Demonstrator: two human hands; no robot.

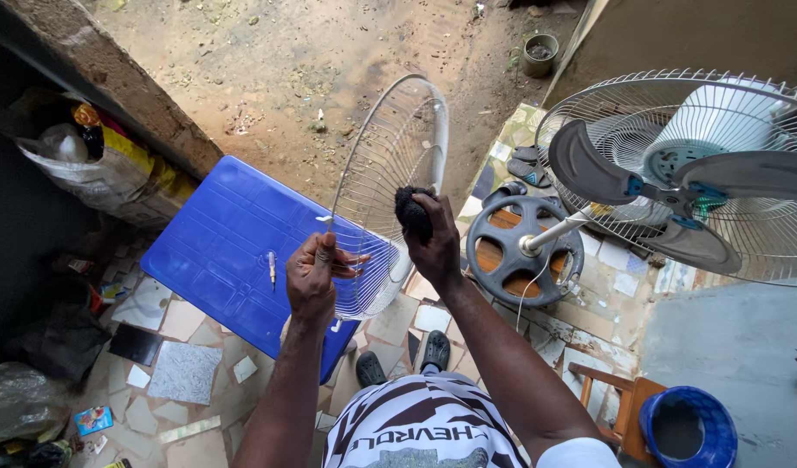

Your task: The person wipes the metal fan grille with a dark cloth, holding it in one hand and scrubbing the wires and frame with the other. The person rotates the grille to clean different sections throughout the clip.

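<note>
1. My left hand (316, 276) pinches the rim of the white wire fan guard (390, 173), fingers closed around the lower edge. The guard stands nearly upright, held in the air above the blue plastic lid (225, 247) and the tiled floor (186, 368).
2. My right hand (435, 243) is clenched on a dark scrubbing pad (410, 211), pressed against the wires near the guard's middle.
3. Risk: I hold the guard by one edge only. A hard push with the pad could twist it out of my left hand, and it would land on the lid or the tiles and bend.
4. Risk: the wires are thin and close together. Pressure at the middle, far from my grip, could bow them.
5. Risk: the pad may snag on a wire crossing and drag my fingers into the gaps.
6. A small screwdriver (272, 269) lies loose on the lid, just beside my left hand. A falling guard, or my elbow, could knock it off into the rubble.
7. The standing fan (676, 165) is near on my right, blades bare with no front cover. A wide sweep of my right arm might hit a blade (589, 169) or tip the fan on its round base (511, 251).
</note>
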